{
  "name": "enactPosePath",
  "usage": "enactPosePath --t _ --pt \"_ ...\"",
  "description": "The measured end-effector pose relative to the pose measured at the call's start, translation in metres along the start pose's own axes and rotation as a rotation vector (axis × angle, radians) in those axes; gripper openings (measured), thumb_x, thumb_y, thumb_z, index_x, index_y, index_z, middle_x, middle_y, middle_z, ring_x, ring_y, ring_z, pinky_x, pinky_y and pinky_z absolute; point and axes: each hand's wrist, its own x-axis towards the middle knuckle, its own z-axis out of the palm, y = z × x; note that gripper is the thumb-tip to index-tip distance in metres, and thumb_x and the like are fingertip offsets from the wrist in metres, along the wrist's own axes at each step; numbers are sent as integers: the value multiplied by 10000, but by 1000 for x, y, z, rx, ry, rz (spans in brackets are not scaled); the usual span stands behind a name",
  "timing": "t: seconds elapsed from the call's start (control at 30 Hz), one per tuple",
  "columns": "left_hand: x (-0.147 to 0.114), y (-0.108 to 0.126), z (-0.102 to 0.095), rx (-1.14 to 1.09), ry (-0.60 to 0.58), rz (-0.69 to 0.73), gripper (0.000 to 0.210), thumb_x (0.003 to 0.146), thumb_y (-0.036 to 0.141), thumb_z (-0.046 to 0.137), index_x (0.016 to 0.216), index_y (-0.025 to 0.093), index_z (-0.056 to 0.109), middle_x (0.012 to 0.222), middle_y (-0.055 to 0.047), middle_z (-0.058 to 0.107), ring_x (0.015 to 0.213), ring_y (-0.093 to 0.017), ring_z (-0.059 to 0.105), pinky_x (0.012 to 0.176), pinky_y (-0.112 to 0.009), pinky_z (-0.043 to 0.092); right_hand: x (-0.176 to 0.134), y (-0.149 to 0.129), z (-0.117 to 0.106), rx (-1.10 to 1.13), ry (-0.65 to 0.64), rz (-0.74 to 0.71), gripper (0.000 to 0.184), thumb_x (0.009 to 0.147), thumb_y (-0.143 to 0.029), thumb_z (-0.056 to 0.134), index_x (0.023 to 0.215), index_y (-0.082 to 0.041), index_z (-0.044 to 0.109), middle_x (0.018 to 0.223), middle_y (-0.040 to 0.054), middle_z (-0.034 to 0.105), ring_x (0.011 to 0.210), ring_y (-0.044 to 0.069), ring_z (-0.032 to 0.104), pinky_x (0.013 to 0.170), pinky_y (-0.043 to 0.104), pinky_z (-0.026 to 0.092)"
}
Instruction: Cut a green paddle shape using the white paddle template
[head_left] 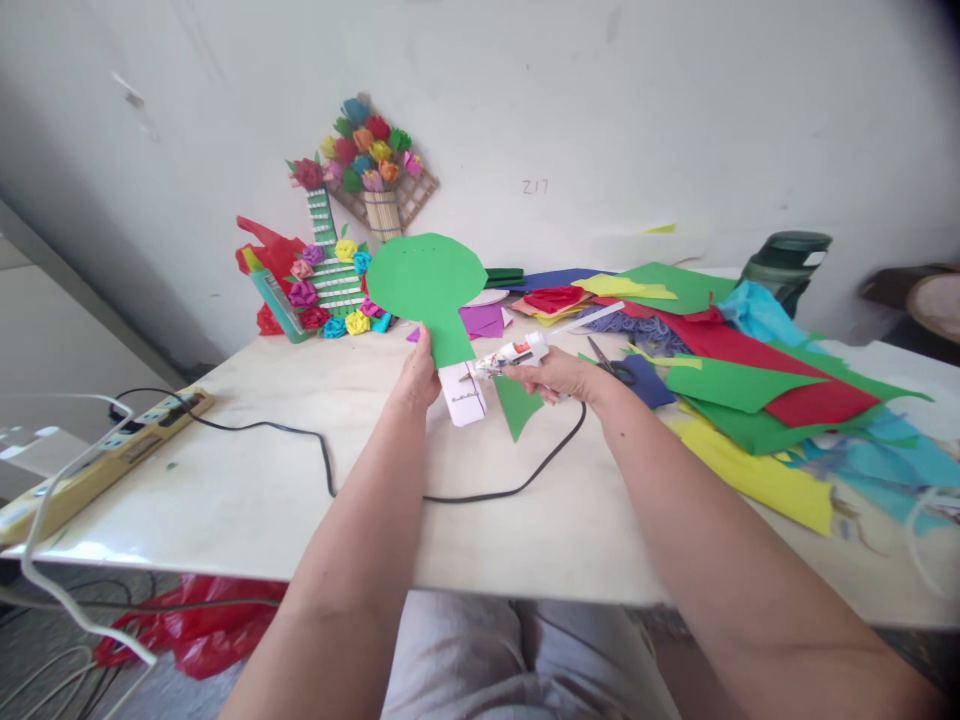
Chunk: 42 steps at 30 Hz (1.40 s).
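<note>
My left hand (421, 372) is closed on the edge of a green paper cutout (427, 280), which has a rounded top and a narrower strip below. At the strip's lower end is a small white card (463, 395) with a purple line and a row of dark marks. In my right hand (559, 375) is a white hot glue gun (514, 352), a glue stick poking out of its back. Its nozzle points left and lies over the upper part of the white card; whether it touches cannot be told. Just below the gun, a pointed green paper piece (517, 405) shows.
Coloured paper sheets (780, 400) and scissors (611, 365) cover the right side, with a dark green bottle (784, 265) behind. Paper-flower crafts (337, 285) and a glue bottle (274, 295) stand back left. A black cord (487, 497) crosses to a power strip (112, 460).
</note>
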Motion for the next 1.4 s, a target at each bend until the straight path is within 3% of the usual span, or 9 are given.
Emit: enactPosePath --t 0.33,0.67,0.97,1.4 --pt "-1 1 0 -4 14 15 414 837 458 446 1069 138 568 1038 -117 651 927 -213 627 867 -344 472 -2 -4 1 23 -17 35 402 640 -520 663 604 -157 494 467 -41 484 279 25 354 262 171 287" --pt "7 1 -6 -19 3 30 420 828 475 452 1069 152 569 1044 -109 650 928 -209 627 871 -358 470 -1 -3 0 13 -36 18 409 627 -534 666 735 -157 551 429 -71 440 279 37 343 266 181 293" --pt "9 0 -8 -16 -1 43 412 832 467 449 1073 154 566 1074 -103 640 926 -204 626 866 -351 474 -3 -5 -2 38 -84 -9 399 656 -529 633 648 -139 551 492 -9 569 269 40 375 269 185 297" --pt "6 2 -6 -1 2 47 399 832 467 448 1010 138 587 1076 -114 637 927 -222 625 894 -389 455 -3 -4 -2 20 -90 -41 394 685 -520 606 633 -135 546 529 9 601 271 34 373 272 182 299"
